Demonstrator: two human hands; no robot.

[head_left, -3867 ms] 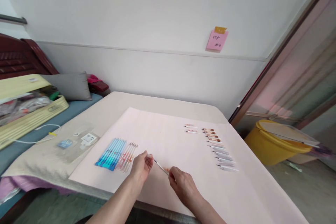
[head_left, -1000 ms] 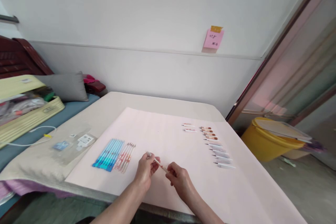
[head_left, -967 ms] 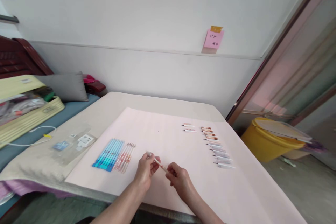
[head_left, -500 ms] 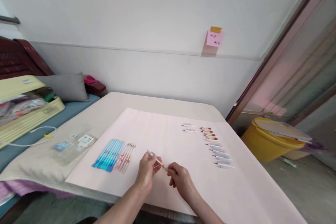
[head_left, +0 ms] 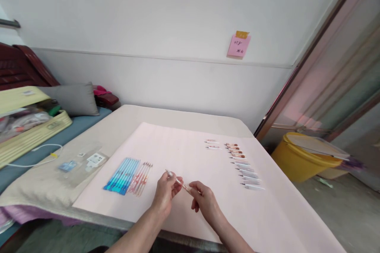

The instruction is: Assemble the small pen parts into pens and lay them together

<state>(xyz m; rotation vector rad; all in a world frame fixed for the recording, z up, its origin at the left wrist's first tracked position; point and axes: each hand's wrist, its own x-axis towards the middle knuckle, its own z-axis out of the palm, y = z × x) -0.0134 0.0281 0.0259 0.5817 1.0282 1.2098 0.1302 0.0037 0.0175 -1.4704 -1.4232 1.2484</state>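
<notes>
Between my two hands is a slim white pen (head_left: pixel 179 181) with reddish markings, slanting down to the right. My left hand (head_left: pixel 164 193) pinches it near its upper end, which pokes out past the thumb. At the lower end, my right hand (head_left: pixel 205 201) has its thumb and forefinger closed on the pen. Left of my hands lie a row of blue pens (head_left: pixel 123 174) and, touching it, several pens with red and clear barrels (head_left: pixel 141 178). Over to the right, brown-ended pens (head_left: pixel 236 151) and pale pens (head_left: pixel 249 174) lie in a column, beside two white pens (head_left: pixel 213 147).
Pale pink paper (head_left: pixel 178 150) covers much of the padded table. A clear plastic bag with a label (head_left: pixel 95 159) lies at the left. Beyond are a yellow box (head_left: pixel 32 138) and grey pillow (head_left: pixel 73 99). A yellow bin (head_left: pixel 305 158) stands right; a pink note (head_left: pixel 238 46) hangs on the wall.
Both hands stay around the same pen with almost no movement. The right fingers have shifted slightly along its lower end. The whole view has moved a little.
</notes>
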